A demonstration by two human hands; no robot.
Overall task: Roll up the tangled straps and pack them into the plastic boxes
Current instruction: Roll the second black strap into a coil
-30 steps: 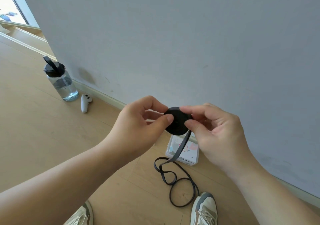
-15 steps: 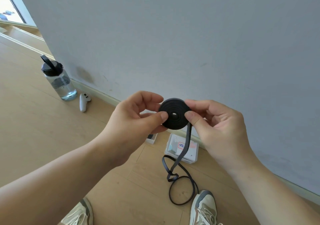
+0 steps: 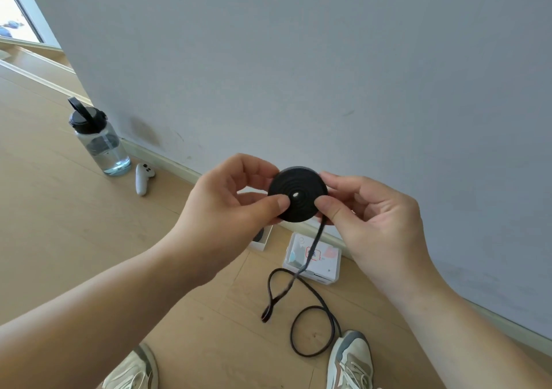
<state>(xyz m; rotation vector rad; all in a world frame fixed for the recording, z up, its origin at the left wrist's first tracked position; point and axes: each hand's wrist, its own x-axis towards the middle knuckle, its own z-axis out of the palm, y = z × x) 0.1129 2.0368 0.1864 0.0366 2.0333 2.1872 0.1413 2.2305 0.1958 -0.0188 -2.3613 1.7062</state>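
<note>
Left hand (image 3: 227,209) and right hand (image 3: 376,224) pinch the strap coil (image 3: 296,197) | loose tail (image 3: 301,287) dangles below | risk: slack pinch lets coil spring apart, or tail's loops snag.

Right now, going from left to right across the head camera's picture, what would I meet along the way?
water bottle → white controller → left hand → rolled strap, pinched by both hands → right hand
</note>
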